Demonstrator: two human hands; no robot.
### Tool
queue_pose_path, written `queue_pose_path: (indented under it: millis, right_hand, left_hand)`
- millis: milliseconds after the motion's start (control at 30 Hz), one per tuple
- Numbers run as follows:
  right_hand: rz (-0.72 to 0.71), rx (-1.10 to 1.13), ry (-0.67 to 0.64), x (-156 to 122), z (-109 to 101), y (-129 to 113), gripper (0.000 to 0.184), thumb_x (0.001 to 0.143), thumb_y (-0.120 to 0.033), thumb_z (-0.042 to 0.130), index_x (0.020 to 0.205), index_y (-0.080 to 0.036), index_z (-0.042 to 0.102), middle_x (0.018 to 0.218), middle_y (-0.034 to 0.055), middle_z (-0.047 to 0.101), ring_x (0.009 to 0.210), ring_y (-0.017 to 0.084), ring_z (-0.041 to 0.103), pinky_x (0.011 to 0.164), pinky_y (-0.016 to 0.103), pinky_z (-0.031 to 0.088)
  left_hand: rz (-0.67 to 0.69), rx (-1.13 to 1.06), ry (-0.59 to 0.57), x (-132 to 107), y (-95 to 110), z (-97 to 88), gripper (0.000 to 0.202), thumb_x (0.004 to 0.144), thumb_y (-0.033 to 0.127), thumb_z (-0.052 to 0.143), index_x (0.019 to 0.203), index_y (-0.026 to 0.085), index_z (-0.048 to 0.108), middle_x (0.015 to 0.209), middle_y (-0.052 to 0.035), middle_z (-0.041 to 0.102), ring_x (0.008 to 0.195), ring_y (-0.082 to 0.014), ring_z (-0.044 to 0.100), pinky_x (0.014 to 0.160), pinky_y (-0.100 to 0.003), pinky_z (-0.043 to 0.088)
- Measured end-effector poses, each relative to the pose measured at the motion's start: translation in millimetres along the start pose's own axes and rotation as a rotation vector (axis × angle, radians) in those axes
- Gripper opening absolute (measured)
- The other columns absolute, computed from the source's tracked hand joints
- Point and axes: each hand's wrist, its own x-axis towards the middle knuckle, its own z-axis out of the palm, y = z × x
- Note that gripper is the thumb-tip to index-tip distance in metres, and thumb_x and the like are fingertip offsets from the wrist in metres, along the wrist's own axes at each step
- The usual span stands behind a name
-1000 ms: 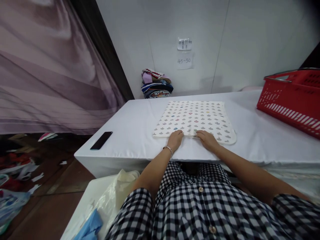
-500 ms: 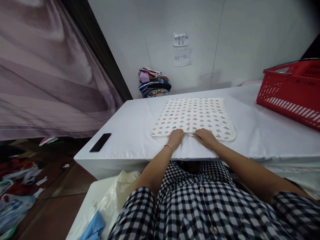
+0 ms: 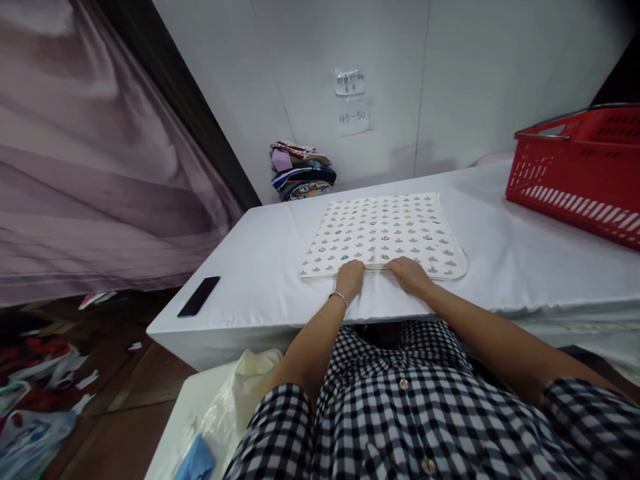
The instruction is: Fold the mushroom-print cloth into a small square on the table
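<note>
A folded white cloth [image 3: 383,230], printed with small grey shapes and a few coloured ones, lies flat on the white-covered table [image 3: 260,267]. At its near edge my left hand [image 3: 351,277] grips the layered hem, fingers curled over and partly hidden. My right hand [image 3: 407,273] pinches the same edge a short way to the right. Between the two hands the stacked layers of the hem show. A thin bracelet [image 3: 340,297] circles my left wrist.
Folded clothes [image 3: 303,172] are stacked behind the table against the wall. A red plastic basket [image 3: 575,177] stands at the right. Near the left edge lies a black phone [image 3: 199,297]. Below, a white stool [image 3: 187,400] holds a plastic bag [image 3: 245,387] and blue cloth [image 3: 197,460].
The camera view has tilted and shifted slightly. Both hands stay on the cloth's near edge, and the cloth lies much as before.
</note>
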Motion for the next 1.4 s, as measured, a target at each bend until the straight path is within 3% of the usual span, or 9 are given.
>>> queue_pose_path:
  millis: [200, 400, 700, 1067, 1200, 1400]
  right_hand:
    - [0.010, 0.006, -0.013, 0.1, -1.2, -1.0, 0.027, 0.089, -0.012, 0.042, 0.105, -0.017, 0.063, 0.101, 0.0096, 0.066, 0.095, 0.022, 0.055, 0.082, 0.033, 0.041]
    - [0.009, 0.004, 0.010, 0.2, 2.0, 0.4, 0.025, 0.091, -0.015, 0.041, 0.102, -0.018, 0.063, 0.098, 0.0090, 0.066, 0.092, 0.022, 0.055, 0.081, 0.033, 0.041]
    - [-0.078, 0.079, 0.176, 0.5, 4.4, 3.4, 0.024, 0.091, -0.021, 0.043, 0.108, -0.017, 0.060, 0.113, 0.0110, 0.061, 0.101, 0.024, 0.053, 0.084, 0.036, 0.044]
    - [-0.071, -0.019, -0.015, 6.4, -2.1, 0.7, 0.029, 0.093, -0.024, 0.042, 0.110, -0.019, 0.064, 0.100, 0.0105, 0.063, 0.092, 0.023, 0.052, 0.076, 0.034, 0.039]
    - [-0.035, -0.054, 0.024, 10.3, -2.8, 0.7, 0.029, 0.093, -0.021, 0.040, 0.114, -0.016, 0.060, 0.098, 0.0117, 0.062, 0.091, 0.023, 0.052, 0.077, 0.033, 0.037]
    - [0.021, -0.056, 0.031, 9.0, 5.1, 2.2, 0.027, 0.092, -0.015, 0.037, 0.108, -0.015, 0.059, 0.098, 0.0113, 0.063, 0.089, 0.023, 0.053, 0.077, 0.032, 0.037]
  left_hand:
    - [0.030, -0.013, -0.005, -2.2, 3.6, -10.6, 0.010, 0.090, 0.026, 0.050, 0.095, 0.018, 0.053, 0.099, -0.0062, 0.060, 0.092, -0.0193, 0.056, 0.079, -0.032, 0.041]
    - [0.135, 0.032, 0.032, -0.8, 4.0, -11.2, 0.007, 0.089, 0.019, 0.051, 0.096, 0.019, 0.054, 0.108, -0.0067, 0.059, 0.097, -0.0197, 0.055, 0.083, -0.032, 0.040]
    - [0.155, 0.053, 0.046, 0.4, 4.6, -9.8, 0.006, 0.089, 0.017, 0.049, 0.091, 0.019, 0.054, 0.096, -0.0061, 0.060, 0.093, -0.0197, 0.056, 0.081, -0.033, 0.041]
    - [0.119, 0.037, -0.047, 5.6, 7.0, -14.1, 0.010, 0.089, 0.015, 0.045, 0.092, 0.017, 0.054, 0.091, -0.0068, 0.062, 0.092, -0.0206, 0.058, 0.086, -0.034, 0.038]
    - [0.132, 0.047, -0.025, 10.4, 7.0, -11.1, 0.018, 0.088, 0.012, 0.042, 0.101, 0.016, 0.053, 0.093, -0.0073, 0.062, 0.092, -0.0212, 0.058, 0.086, -0.035, 0.037]
    - [0.140, 0.082, -0.022, 11.7, 4.5, -2.0, 0.021, 0.088, 0.008, 0.040, 0.099, 0.016, 0.056, 0.095, -0.0080, 0.062, 0.092, -0.0205, 0.057, 0.083, -0.033, 0.039]
